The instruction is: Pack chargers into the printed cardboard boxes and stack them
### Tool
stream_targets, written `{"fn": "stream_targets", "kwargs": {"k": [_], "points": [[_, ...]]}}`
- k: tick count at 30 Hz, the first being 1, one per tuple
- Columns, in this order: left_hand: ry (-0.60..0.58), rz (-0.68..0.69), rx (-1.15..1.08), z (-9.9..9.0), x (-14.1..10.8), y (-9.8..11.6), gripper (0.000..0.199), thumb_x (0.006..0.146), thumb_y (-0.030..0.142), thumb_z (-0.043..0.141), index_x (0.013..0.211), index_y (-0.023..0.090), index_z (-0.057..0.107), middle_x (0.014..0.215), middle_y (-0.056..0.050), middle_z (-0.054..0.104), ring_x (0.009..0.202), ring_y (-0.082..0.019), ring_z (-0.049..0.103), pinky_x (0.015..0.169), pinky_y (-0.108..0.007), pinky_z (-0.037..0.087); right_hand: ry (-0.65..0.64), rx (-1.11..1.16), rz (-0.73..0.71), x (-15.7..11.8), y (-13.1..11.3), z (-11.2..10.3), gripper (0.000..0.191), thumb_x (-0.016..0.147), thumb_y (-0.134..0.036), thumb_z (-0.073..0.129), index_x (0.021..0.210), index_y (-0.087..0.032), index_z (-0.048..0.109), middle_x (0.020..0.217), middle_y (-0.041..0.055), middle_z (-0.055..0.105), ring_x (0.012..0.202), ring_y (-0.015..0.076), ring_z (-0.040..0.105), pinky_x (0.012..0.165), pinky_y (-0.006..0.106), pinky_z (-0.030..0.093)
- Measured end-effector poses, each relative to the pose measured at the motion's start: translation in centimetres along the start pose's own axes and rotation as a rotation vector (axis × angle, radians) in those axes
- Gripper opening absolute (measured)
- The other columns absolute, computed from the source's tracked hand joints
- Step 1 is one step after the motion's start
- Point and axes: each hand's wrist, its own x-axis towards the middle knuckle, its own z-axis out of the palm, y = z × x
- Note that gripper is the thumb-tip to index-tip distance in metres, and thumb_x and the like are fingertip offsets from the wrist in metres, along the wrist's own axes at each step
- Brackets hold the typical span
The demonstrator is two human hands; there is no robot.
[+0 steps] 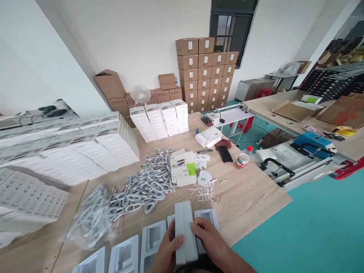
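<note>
In front of me, my left hand [170, 247] is wrapped around the left side of a long pale-grey box-like piece [183, 222], thumb on top. My right hand [209, 238] pinches its right edge with thumb and fingertips. A raised ridge runs lengthwise along the piece; I cannot tell whether it is a closed box or an upturned tray. Around and partly under my hands are several pale moulded trays [125, 253] in a row at the table's near edge. Beyond them lies a heap of grey coiled cables [139, 185], with a flattened printed carton [182, 168] beside it.
A clear bag of cables [92, 220] lies left. Stacks of white boxes [119, 144] line the table's left and back. Small white sticks [204, 191], a phone [225, 154] and a red-capped bottle [244, 157] lie or stand to the right. Brown cartons [204, 76] rise behind.
</note>
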Motion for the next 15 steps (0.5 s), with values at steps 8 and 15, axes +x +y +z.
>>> {"fn": "stream_targets", "kwargs": {"k": [8, 15], "points": [[0.008, -0.009, 0.016, -0.5, 1.0, -1.1, 0.072, 0.058, 0.039, 0.086, 0.124, 0.020, 0.064, 0.114, -0.013, 0.072, 0.109, -0.038, 0.065, 0.090, -0.043, 0.052, 0.113, 0.101, -0.003, -1.2, -2.7, -5.4, 0.045, 0.069, -0.059, 0.077, 0.067, -0.019, 0.054, 0.064, -0.0032, 0.051, 0.060, 0.0115, 0.042, 0.061, 0.025, 0.036], [0.056, 0.126, 0.285, 0.4, 4.3, -2.8, 0.105, 0.038, 0.034, 0.094, 0.135, 0.020, 0.055, 0.127, -0.016, 0.065, 0.126, -0.042, 0.051, 0.103, -0.045, 0.043, 0.083, -0.414, -0.167, -1.3, -2.2, -3.1, 0.039, 0.085, -0.057, 0.058, 0.073, -0.020, 0.058, 0.071, 0.0003, 0.055, 0.072, 0.0177, 0.049, 0.070, 0.030, 0.042]]}}
